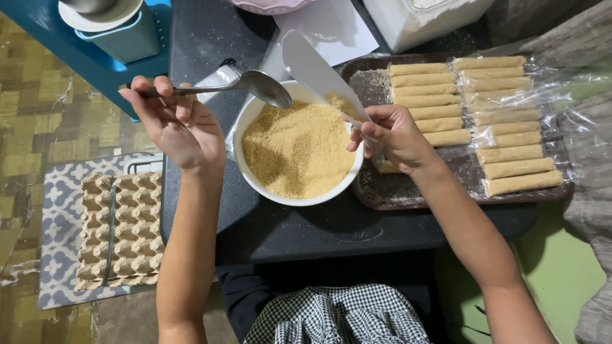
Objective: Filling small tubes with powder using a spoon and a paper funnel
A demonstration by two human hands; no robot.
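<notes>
A white bowl [256,114] full of golden crumbs [296,150] stands on a dark tabletop [319,229]. My left hand [178,124] holds a metal spoon [255,84] level over the bowl's left rim. My right hand [395,137] grips a clear plastic sheet [312,67] that sticks up and to the left over the bowl's right rim. Just right of the bowl, a dark brown tray [395,191] carries two columns of crumb-coated rolls [510,153]; several in the right column are wrapped in clear plastic.
A white container [421,22] and a sheet of paper [331,25] lie behind the bowl. A blue stool with a teal cup [124,35] stands at the upper left. An empty egg carton [118,232] lies on a patterned mat on the floor.
</notes>
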